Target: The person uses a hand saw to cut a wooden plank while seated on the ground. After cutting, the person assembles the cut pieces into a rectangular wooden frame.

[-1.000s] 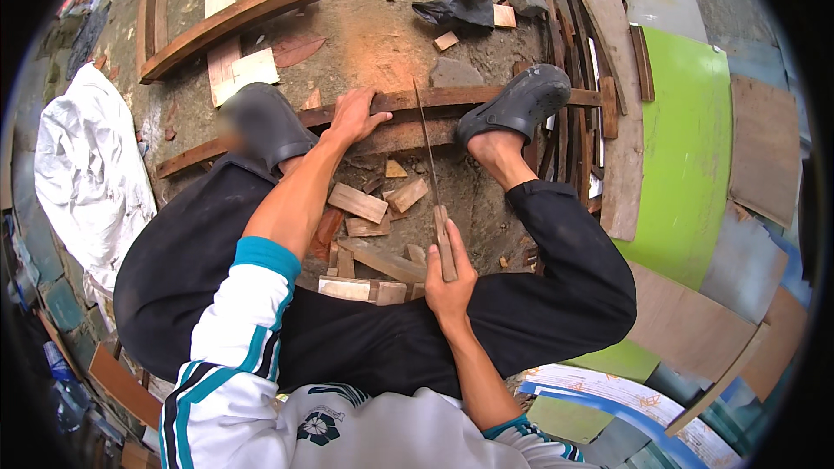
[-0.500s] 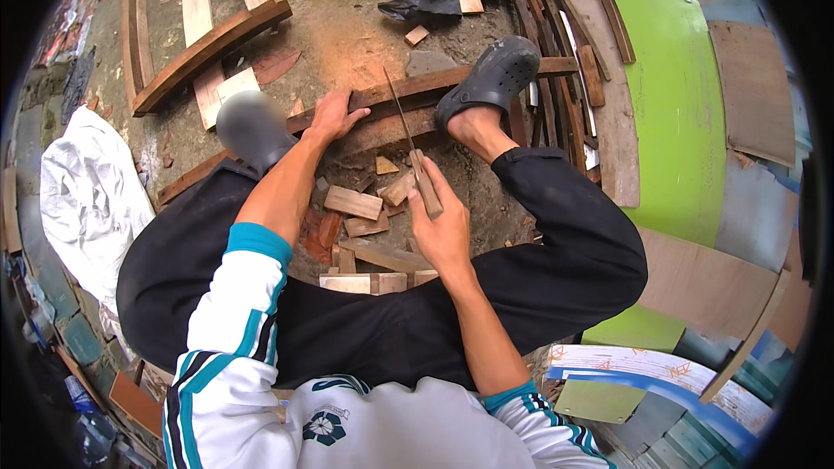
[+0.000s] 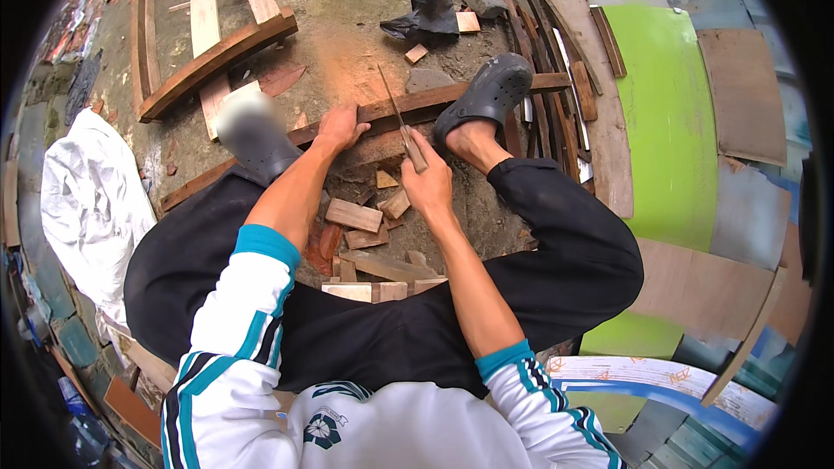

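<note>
A long brown wooden beam [image 3: 415,101] lies across the ground in front of me, with my left foot's dark clog [image 3: 256,141] against its left part and my right foot's clog [image 3: 497,91] over its right part. My left hand [image 3: 339,130] grips the beam near its middle, fingers over the far side. In my right hand [image 3: 429,184] is a handsaw [image 3: 414,152], held by its wooden handle. Its narrow blade [image 3: 390,97] points away from me and crosses the beam just right of my left hand. How deep the teeth sit cannot be made out.
Small wood offcuts [image 3: 354,214] lie between my legs. Beyond are a wooden frame [image 3: 217,59], a black plastic scrap [image 3: 427,13] and orange sawdust [image 3: 356,69]. Long strips [image 3: 556,113] and a green panel [image 3: 669,122] lie right; a white sack [image 3: 91,208] lies left.
My right hand has pushed the saw forward, away from me, so the handle is closer to the beam. My left hand keeps its grip on the beam. The whole view has shifted slightly.
</note>
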The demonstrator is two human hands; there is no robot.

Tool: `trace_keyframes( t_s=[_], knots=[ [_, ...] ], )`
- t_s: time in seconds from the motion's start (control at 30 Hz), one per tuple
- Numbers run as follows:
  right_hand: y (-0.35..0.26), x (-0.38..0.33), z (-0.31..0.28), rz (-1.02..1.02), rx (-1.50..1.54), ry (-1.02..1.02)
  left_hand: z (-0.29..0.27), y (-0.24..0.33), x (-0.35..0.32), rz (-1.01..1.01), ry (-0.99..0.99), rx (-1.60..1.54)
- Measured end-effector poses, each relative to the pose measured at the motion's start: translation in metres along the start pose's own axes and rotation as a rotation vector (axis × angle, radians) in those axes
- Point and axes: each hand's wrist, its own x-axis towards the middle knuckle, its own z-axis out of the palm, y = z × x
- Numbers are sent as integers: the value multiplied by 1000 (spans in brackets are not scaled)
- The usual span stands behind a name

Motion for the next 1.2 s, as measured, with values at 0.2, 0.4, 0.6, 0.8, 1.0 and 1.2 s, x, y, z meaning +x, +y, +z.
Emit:
trace_keyframes(
  t_s=[0.2,0.4,0.6,0.8,1.0,1.2],
  knots=[
    [-22,-118,-57,17,24,-42,-2,8,-12,-5,39,-20],
    [38,38,34,-63,75,89,-4,20,1,-46,-48,-51],
    [34,-17,12,-62,64,37,-8,13,-13,-147,-91,-46],
    [43,-100,-18,-14,40,13,-4,14,-12,-150,-70,13],
    [42,62,42,-69,43,100,-8,17,5,-136,-134,-57],
    [2,-64,-9,-13,14,-15,-2,0,-6,-117,-69,-54]
  ],
)
